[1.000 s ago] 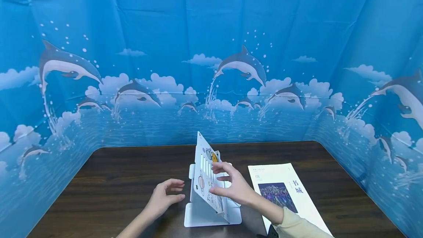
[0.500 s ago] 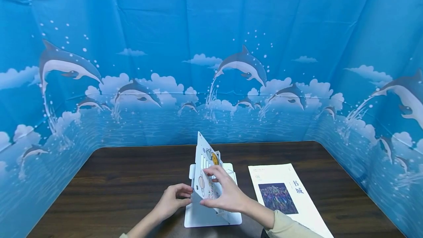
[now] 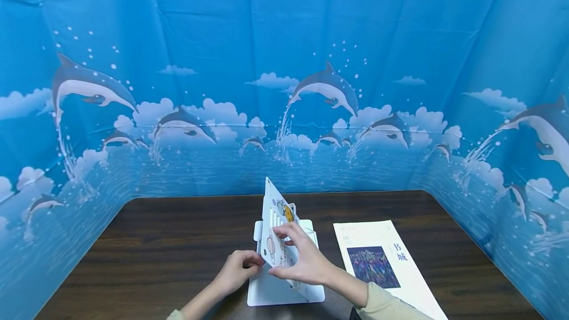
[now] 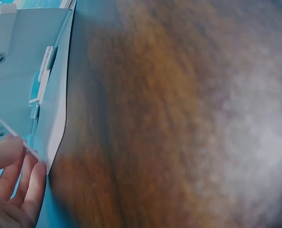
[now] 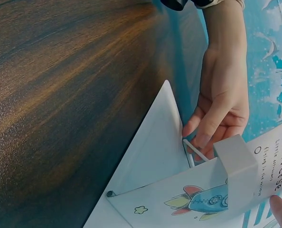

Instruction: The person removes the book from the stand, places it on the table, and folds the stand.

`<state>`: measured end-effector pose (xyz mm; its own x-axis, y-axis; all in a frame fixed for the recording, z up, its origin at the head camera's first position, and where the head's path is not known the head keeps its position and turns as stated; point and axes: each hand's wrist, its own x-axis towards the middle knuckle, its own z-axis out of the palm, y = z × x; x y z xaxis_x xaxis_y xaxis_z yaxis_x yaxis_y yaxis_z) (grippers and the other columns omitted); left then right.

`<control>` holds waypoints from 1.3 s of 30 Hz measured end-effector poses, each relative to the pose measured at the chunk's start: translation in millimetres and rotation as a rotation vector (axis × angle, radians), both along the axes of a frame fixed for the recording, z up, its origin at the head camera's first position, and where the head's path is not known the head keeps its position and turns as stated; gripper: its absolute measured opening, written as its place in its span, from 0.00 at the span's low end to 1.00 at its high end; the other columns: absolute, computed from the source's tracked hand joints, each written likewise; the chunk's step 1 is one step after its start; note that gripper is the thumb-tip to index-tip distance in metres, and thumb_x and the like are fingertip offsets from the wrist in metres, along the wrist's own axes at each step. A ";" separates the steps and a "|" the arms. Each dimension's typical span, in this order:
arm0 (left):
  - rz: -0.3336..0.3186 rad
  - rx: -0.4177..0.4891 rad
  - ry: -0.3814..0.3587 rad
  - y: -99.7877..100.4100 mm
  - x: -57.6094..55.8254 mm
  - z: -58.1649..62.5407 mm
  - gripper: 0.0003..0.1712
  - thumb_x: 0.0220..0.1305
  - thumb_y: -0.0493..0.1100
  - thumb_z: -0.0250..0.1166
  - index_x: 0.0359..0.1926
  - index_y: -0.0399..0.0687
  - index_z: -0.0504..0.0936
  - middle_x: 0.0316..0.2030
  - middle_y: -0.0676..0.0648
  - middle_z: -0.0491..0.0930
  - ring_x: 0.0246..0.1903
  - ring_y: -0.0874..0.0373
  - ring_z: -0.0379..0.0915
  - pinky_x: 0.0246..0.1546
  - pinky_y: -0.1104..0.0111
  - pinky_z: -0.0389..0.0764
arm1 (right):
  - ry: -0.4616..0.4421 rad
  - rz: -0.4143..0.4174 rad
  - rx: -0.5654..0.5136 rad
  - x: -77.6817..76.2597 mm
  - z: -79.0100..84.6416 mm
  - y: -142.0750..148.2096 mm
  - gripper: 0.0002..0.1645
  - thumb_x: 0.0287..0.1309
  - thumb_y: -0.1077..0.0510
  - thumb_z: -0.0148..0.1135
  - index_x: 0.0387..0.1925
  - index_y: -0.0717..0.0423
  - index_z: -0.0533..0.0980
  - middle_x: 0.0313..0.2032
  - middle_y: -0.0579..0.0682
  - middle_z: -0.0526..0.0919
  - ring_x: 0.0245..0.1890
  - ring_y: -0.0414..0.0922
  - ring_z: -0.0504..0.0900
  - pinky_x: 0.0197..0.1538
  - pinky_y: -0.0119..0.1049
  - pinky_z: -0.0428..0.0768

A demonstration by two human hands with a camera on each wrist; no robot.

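A white book stand [image 3: 268,211] with cartoon print stands tilted on its flat base plate [image 3: 270,296] in the head view. My left hand [image 3: 235,273] is at the panel's left edge, behind it. In the left wrist view its thumb and fingers pinch a thin white wire support [image 4: 8,127], also visible in the right wrist view. My right hand [image 3: 304,258] is spread over the printed face, thumb towards the lower left edge. Its fingertips touch the panel [image 5: 205,197], whose clip [image 5: 238,159] juts out at the lower edge.
A white magazine [image 3: 386,260] with a dark picture lies to the right of the stand on the dark wood table [image 3: 169,241]. A blue dolphin-print curtain [image 3: 231,63] closes off the back and sides.
My left hand has moved right to the stand and now pinches its wire support. The right hand has shifted left and slightly down across the panel. The magazine has not visibly moved.
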<state>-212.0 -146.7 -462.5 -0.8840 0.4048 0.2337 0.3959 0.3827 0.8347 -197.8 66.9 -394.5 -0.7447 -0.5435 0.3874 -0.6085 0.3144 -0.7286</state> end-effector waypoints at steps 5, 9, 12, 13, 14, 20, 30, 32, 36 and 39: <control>0.040 -0.047 0.020 3.1 -0.6 -0.7 0.07 0.48 0.26 0.60 0.29 0.34 0.81 0.27 0.43 0.82 0.26 0.65 0.75 0.26 0.74 0.76 | 0.016 -0.005 -0.001 -1.6 -2.1 -0.4 0.40 0.41 0.48 0.69 0.58 0.48 0.65 0.52 0.44 0.67 0.48 0.43 0.70 0.50 0.37 0.75; 0.057 -0.065 0.010 4.8 -0.7 -0.7 0.07 0.48 0.26 0.60 0.29 0.36 0.81 0.27 0.45 0.82 0.25 0.67 0.74 0.26 0.74 0.75 | 0.014 -0.008 0.003 -1.3 -1.9 -0.3 0.40 0.42 0.47 0.69 0.59 0.48 0.64 0.52 0.44 0.67 0.47 0.43 0.70 0.49 0.36 0.75; 0.060 -0.061 0.002 5.1 -0.1 -0.4 0.07 0.48 0.26 0.61 0.29 0.37 0.81 0.26 0.46 0.82 0.25 0.66 0.74 0.25 0.74 0.75 | 0.008 -0.010 0.001 -0.2 -1.0 -0.3 0.40 0.42 0.49 0.69 0.59 0.49 0.64 0.52 0.44 0.67 0.47 0.43 0.70 0.49 0.36 0.75; 0.063 -0.059 0.000 5.2 -0.1 0.0 0.07 0.48 0.26 0.61 0.28 0.37 0.81 0.26 0.46 0.82 0.25 0.66 0.74 0.25 0.74 0.75 | 0.012 -0.011 0.000 -0.2 -0.8 -0.4 0.40 0.42 0.50 0.69 0.58 0.49 0.64 0.52 0.44 0.67 0.47 0.43 0.70 0.49 0.36 0.75; 0.067 -0.060 0.000 5.2 -0.3 0.4 0.07 0.48 0.26 0.61 0.28 0.37 0.81 0.26 0.46 0.82 0.25 0.66 0.74 0.25 0.74 0.75 | 0.016 -0.013 -0.001 -0.3 -0.6 -0.4 0.40 0.41 0.51 0.70 0.58 0.50 0.64 0.52 0.44 0.67 0.47 0.43 0.70 0.49 0.36 0.75; 0.084 -0.080 0.006 5.2 -0.7 1.3 0.07 0.48 0.26 0.61 0.28 0.39 0.82 0.27 0.47 0.81 0.24 0.65 0.73 0.25 0.74 0.74 | 0.034 -0.022 0.005 -0.7 0.3 -0.9 0.40 0.41 0.50 0.70 0.58 0.50 0.64 0.52 0.45 0.68 0.47 0.43 0.70 0.49 0.36 0.75; 0.083 -0.109 0.020 7.2 -1.6 0.9 0.07 0.49 0.26 0.60 0.28 0.38 0.81 0.27 0.47 0.81 0.25 0.65 0.73 0.25 0.74 0.74 | 0.029 -0.036 0.009 0.9 2.0 -0.5 0.40 0.41 0.50 0.70 0.58 0.50 0.65 0.51 0.44 0.68 0.47 0.41 0.70 0.48 0.38 0.76; 0.084 -0.113 0.018 7.0 -1.6 1.0 0.07 0.49 0.26 0.60 0.28 0.38 0.81 0.27 0.47 0.81 0.24 0.66 0.73 0.25 0.74 0.74 | 0.035 -0.037 0.009 0.8 1.2 -0.5 0.40 0.41 0.49 0.69 0.57 0.50 0.65 0.50 0.43 0.68 0.46 0.41 0.70 0.48 0.37 0.76; 0.077 -0.114 0.013 6.3 -1.0 1.7 0.07 0.49 0.26 0.60 0.28 0.38 0.81 0.27 0.47 0.82 0.24 0.66 0.73 0.26 0.74 0.75 | 0.046 -0.039 0.001 0.8 -0.5 -0.8 0.39 0.41 0.48 0.69 0.57 0.51 0.65 0.48 0.43 0.69 0.46 0.42 0.70 0.47 0.36 0.76; 0.070 -0.116 0.011 5.8 -0.6 2.6 0.07 0.49 0.26 0.60 0.28 0.38 0.81 0.27 0.46 0.82 0.25 0.66 0.73 0.26 0.74 0.75 | 0.049 -0.040 -0.005 0.8 -1.2 -1.1 0.39 0.41 0.48 0.69 0.56 0.51 0.66 0.48 0.43 0.69 0.45 0.42 0.70 0.47 0.36 0.76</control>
<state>-212.5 -140.9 -459.9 -0.9087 0.3668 0.1991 0.3739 0.5034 0.7790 -197.1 65.7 -395.7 -0.7456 -0.5117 0.4268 -0.6307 0.3351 -0.7000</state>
